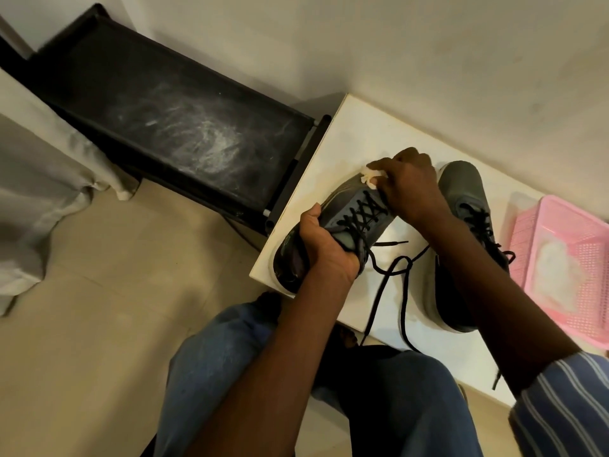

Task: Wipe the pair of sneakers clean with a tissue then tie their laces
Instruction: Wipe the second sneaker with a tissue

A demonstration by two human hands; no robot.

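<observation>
A grey sneaker with black laces is held tilted above the left end of the white table. My left hand grips its heel and collar. My right hand pinches a crumpled white tissue against the sneaker's toe. Its untied black laces trail over the table's front edge. The second grey sneaker stands on the table to the right, partly hidden behind my right forearm, its laces loose.
A pink plastic basket holding white tissue sits at the table's right end. A dusty black rack stands left of the table against the wall. Grey cloth hangs at far left. My knees in blue jeans are below the table.
</observation>
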